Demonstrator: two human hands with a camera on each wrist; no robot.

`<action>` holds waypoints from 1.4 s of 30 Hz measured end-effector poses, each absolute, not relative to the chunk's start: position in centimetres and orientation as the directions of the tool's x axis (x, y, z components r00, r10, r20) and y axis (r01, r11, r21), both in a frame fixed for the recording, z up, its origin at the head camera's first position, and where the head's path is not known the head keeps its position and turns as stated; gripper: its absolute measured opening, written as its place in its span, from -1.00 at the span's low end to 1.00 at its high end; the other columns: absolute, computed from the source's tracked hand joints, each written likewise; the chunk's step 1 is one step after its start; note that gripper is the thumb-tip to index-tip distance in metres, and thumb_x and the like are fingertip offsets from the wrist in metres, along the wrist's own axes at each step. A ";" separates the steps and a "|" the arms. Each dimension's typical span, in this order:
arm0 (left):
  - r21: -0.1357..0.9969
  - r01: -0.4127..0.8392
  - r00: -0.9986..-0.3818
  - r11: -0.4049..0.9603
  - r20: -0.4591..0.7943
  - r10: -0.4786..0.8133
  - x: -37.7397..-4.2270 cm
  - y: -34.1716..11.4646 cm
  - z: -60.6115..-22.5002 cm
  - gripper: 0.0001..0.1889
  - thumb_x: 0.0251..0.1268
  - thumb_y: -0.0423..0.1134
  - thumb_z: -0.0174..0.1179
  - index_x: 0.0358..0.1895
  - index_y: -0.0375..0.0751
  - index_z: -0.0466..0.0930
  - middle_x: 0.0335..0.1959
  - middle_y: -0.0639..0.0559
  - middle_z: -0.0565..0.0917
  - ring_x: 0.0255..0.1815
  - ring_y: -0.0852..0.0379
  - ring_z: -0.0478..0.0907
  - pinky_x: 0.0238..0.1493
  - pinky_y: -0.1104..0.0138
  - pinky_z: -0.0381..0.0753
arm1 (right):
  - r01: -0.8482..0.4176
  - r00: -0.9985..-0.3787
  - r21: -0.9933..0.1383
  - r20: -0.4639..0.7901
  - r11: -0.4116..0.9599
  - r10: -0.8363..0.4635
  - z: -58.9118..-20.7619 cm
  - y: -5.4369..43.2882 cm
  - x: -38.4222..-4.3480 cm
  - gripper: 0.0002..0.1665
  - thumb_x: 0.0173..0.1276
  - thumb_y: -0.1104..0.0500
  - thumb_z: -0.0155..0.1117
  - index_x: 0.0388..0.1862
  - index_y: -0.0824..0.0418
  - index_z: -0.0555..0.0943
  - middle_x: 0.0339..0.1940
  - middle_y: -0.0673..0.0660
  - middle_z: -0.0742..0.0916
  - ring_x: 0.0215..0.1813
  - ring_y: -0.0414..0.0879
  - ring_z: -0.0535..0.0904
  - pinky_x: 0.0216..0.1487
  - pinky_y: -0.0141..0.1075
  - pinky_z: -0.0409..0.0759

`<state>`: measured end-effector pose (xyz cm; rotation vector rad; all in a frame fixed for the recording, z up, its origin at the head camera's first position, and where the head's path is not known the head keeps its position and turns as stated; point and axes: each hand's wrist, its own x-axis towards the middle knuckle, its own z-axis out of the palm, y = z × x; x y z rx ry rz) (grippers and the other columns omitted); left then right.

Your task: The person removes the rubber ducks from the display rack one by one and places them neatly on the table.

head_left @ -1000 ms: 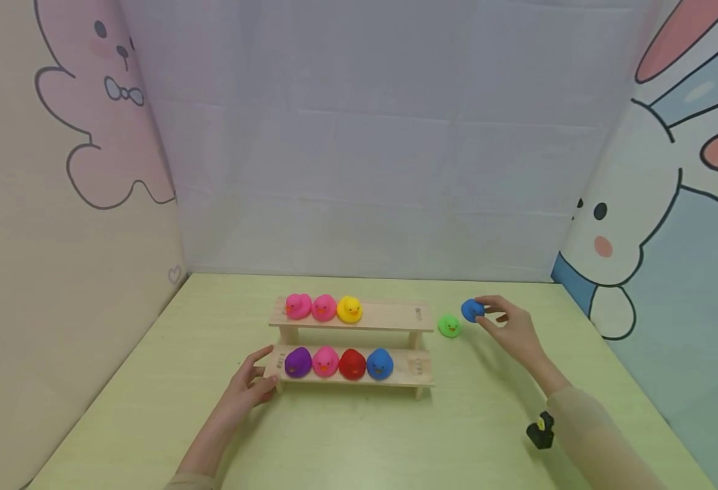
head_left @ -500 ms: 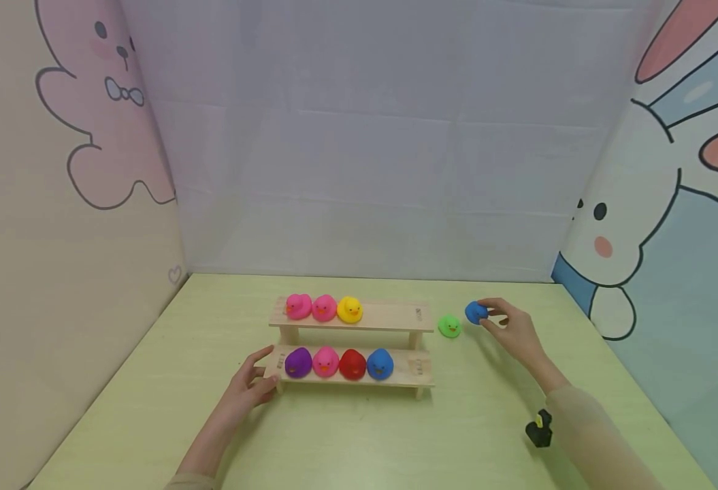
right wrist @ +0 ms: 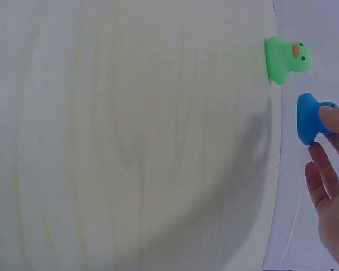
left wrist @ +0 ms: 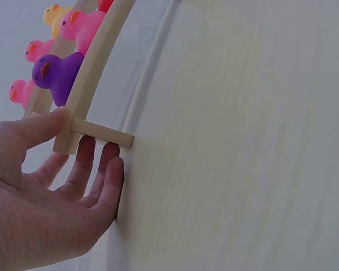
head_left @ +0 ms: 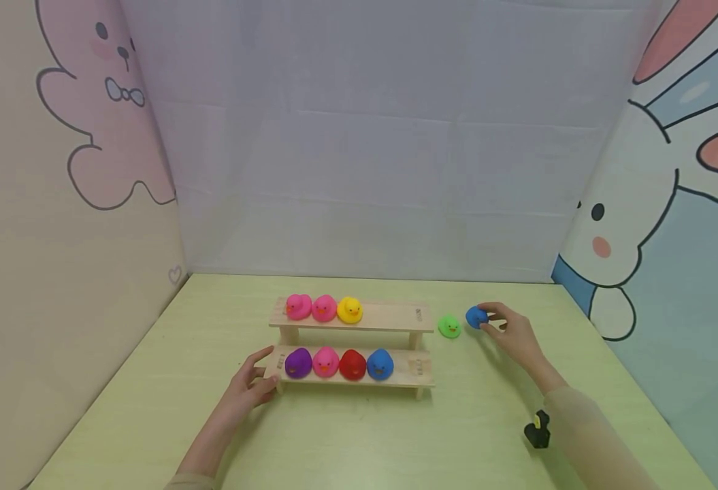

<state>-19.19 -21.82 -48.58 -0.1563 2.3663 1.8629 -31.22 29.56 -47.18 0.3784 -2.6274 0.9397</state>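
My right hand (head_left: pixel 514 337) pinches a blue rubber duck (head_left: pixel 476 318) by its head between thumb and fingers, to the right of the shelf. A green rubber duck (head_left: pixel 449 327) sits on the table just left of it; the right wrist view shows a gap between this green duck and the held duck (right wrist: pixel 309 118). At the left end of a two-tier wooden shelf (head_left: pixel 416 367), my left hand (head_left: pixel 248 384) grips the lower board. In the left wrist view its thumb lies on the board's end, with the fingers curled by the short leg (left wrist: pixel 101 132).
Two pink ducks (head_left: pixel 324 308) and a yellow duck (head_left: pixel 350 309) stand on the upper tier. Along the lower tier are a purple duck (head_left: pixel 298 363), a pink duck (head_left: pixel 325 362), a red duck (head_left: pixel 352 365) and a blue duck (head_left: pixel 380 365). A black duck (head_left: pixel 537 430) sits beside my right sleeve.
My right hand has brought the blue rubber duck slightly down and to the right in the head view, still pinching it. The left hand keeps its place on the shelf.
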 end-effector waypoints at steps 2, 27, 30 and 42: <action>0.959 -0.159 -0.987 0.236 -0.163 -0.002 -19.2 -21.8 -48.6 -0.35 0.46 -0.34 0.08 0.54 0.03 0.09 0.10 -0.26 0.52 0.00 0.03 0.62 0.08 0.14 0.67 | -0.341 -0.918 -0.566 0.374 0.750 -0.135 -47.3 29.6 -31.2 -0.53 0.31 0.34 0.33 0.21 0.27 0.54 0.14 0.32 0.70 0.05 0.25 0.66 -0.08 -0.05 0.63; 0.954 -0.169 -0.985 0.249 -0.174 -0.003 -19.1 -21.8 -48.5 -0.35 0.47 -0.30 0.08 0.54 0.04 0.08 0.14 -0.26 0.52 0.04 0.03 0.62 0.09 0.13 0.67 | -0.315 -0.939 -0.576 0.303 0.754 -0.161 -48.2 29.7 -30.6 -0.58 0.35 0.34 0.27 0.19 0.31 0.54 0.12 0.37 0.68 0.04 0.27 0.64 -0.03 0.11 0.65; 0.953 -0.173 -0.984 0.247 -0.176 -0.008 -19.2 -21.7 -48.5 -0.36 0.47 -0.30 0.09 0.53 0.06 0.09 0.14 -0.26 0.52 0.03 0.03 0.62 0.09 0.15 0.67 | -0.309 -0.943 -0.584 0.293 0.751 -0.160 -48.4 29.8 -30.5 -0.58 0.36 0.34 0.26 0.20 0.31 0.54 0.13 0.38 0.68 0.05 0.28 0.64 -0.03 0.12 0.64; 0.960 -0.167 -0.985 0.226 -0.170 -0.005 -19.4 -21.8 -48.7 -0.36 0.46 -0.30 0.09 0.52 0.10 0.11 0.14 -0.24 0.52 0.05 0.05 0.60 0.10 0.18 0.66 | -0.298 -0.948 -0.585 0.276 0.754 -0.160 -48.3 29.8 -30.4 -0.57 0.38 0.31 0.23 0.22 0.30 0.53 0.15 0.37 0.67 0.08 0.28 0.63 0.01 0.14 0.63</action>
